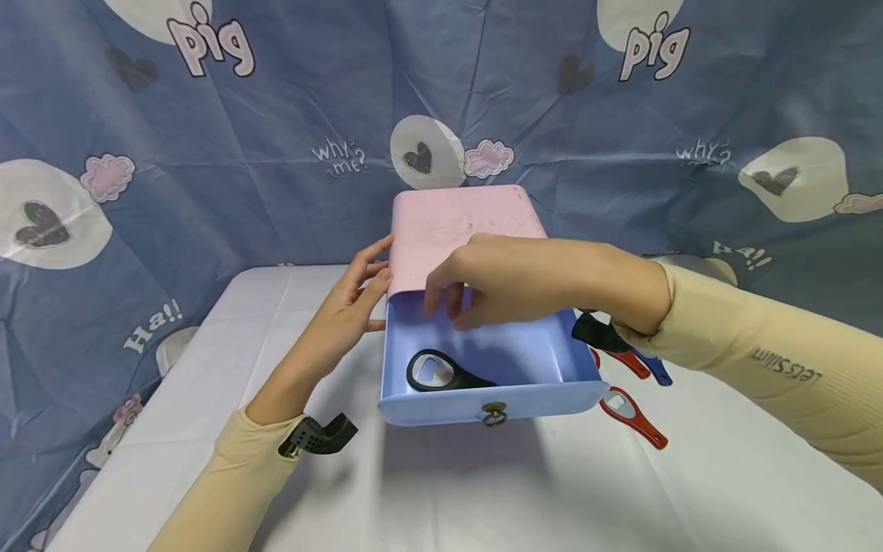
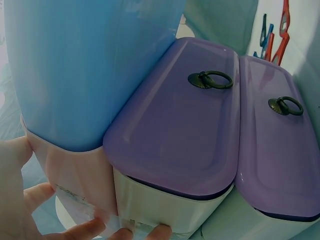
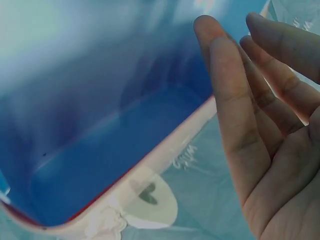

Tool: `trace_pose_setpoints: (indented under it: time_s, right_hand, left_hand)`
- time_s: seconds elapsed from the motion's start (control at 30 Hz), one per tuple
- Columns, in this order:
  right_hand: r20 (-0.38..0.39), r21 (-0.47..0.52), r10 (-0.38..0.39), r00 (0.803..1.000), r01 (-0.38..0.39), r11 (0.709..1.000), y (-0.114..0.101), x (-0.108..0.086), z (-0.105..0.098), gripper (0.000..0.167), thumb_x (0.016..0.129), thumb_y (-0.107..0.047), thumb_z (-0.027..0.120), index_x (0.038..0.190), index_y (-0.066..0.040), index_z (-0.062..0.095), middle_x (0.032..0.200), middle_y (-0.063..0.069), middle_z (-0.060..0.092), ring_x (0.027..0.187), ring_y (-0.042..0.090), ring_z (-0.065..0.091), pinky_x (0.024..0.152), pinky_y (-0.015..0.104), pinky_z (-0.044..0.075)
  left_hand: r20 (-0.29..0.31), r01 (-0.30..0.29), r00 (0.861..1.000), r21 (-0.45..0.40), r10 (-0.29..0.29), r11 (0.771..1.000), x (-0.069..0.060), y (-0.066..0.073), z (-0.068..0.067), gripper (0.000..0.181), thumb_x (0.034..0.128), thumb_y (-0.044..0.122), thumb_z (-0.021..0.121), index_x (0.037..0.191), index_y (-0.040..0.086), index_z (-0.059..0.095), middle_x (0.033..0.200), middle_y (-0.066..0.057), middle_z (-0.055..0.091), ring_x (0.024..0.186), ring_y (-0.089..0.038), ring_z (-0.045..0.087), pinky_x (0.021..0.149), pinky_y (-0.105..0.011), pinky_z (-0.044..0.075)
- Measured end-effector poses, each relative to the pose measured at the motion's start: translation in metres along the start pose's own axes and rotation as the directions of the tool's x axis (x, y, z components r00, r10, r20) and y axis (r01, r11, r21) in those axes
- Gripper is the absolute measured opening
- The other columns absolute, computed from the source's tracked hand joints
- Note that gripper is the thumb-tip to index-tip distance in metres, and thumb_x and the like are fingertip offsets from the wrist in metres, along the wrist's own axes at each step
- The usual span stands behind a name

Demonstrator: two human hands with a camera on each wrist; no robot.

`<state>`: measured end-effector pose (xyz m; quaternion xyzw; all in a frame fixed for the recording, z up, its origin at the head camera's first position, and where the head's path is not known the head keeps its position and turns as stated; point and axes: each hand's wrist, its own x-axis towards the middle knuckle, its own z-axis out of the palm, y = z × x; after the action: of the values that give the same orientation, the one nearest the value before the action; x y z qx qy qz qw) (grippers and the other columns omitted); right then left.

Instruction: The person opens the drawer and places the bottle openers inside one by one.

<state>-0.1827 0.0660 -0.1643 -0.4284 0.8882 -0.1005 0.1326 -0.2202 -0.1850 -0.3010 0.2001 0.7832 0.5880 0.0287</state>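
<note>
A pink drawer unit (image 1: 462, 222) stands on the table with its light blue top drawer (image 1: 545, 360) pulled out. Inside the drawer, near its front, lies a black bottle opener (image 1: 441, 372) with a round metal-lined head. My left hand (image 1: 348, 307) rests its spread fingers against the unit's left side. In the left wrist view those fingers touch the pink and pale side walls. Above the drawer hangs my right hand (image 1: 493, 280), its fingers loosely bent and nothing between them. The right wrist view shows these fingers apart over the blue interior (image 3: 115, 145).
Below the blue drawer are two purple drawer fronts (image 2: 185, 125) with ring pulls, both closed. A red bottle opener (image 1: 635, 418) lies on the white table (image 1: 345, 506) to the right, near several red and blue ones partly behind my right wrist. A patterned blue cloth (image 1: 276, 192) hangs behind.
</note>
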Motion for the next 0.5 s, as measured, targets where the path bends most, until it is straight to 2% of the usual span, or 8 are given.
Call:
trace_pose_setpoints:
  time_s: [0.27, 0.5]
  right_hand:
    - [-0.078, -0.014, -0.027, 0.997, 0.026, 1.000, 0.011, -0.014, -0.008, 0.025, 0.098, -0.010, 0.076, 0.121, -0.020, 0.078, 0.111, -0.002, 0.079, 0.097, 0.015, 0.075, 0.092, 0.040, 0.061]
    - [-0.137, 0.028, 0.006, 0.990, -0.003, 1.000, 0.023, -0.028, -0.012, 0.025, 0.098, -0.013, 0.078, 0.122, -0.020, 0.077, 0.112, -0.004, 0.079, 0.100, 0.011, 0.076, 0.096, 0.038, 0.062]
  left_hand:
    - [-0.006, -0.005, 1.000, 0.012, 0.005, 1.000, 0.000, 0.001, 0.000, 0.055, 0.1168, 0.040, 0.043, 0.170, 0.041, 0.028, 0.169, -0.017, 0.035, 0.154, -0.042, 0.043, 0.102, -0.070, 0.055]
    - [-0.005, -0.013, 1.000, 0.019, 0.013, 1.000, -0.001, 0.001, 0.001, 0.055, 0.1166, 0.040, 0.043, 0.170, 0.041, 0.028, 0.168, -0.017, 0.036, 0.154, -0.041, 0.044, 0.102, -0.069, 0.056]
